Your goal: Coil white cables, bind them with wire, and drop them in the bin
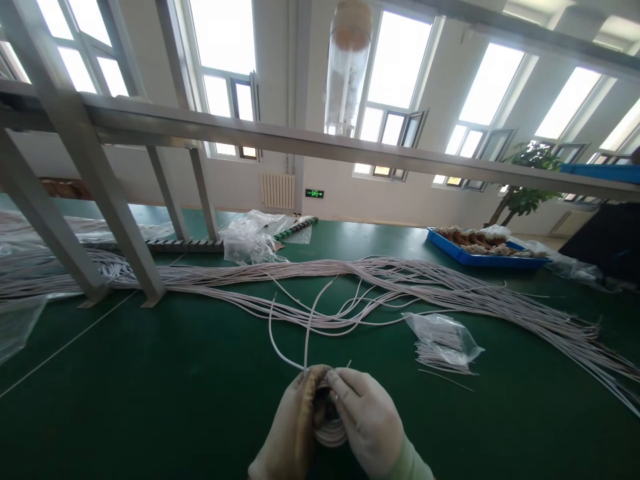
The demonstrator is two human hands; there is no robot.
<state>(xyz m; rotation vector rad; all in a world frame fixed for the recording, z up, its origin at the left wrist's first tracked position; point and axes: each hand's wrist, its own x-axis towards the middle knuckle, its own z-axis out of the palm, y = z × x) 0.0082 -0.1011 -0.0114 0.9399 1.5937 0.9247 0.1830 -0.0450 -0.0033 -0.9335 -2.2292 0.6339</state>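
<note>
Both of my hands wear pale gloves and meet low in the middle of the head view. My left hand (281, 427) is closed around a tan ring-shaped part (306, 417) with a dark opening. Two white wires (306, 333) rise from its top and curve away over the table. Pale, ribbed loops (331, 435) show at the lower edge of the opening. My right hand (369, 417) is closed against the ring's right side, thumb and forefinger pinched together at its upper rim. What lies between those fingertips is too small to make out.
A long bundle of white wires (450, 287) crosses the green table (200, 400). Beyond it stands a blue tray (465, 257) of brown parts. A plastic bag (445, 337) lies on short thin pieces at right. Metal shelf posts (120, 200) rise at left; a bottle (347, 73) stands overhead.
</note>
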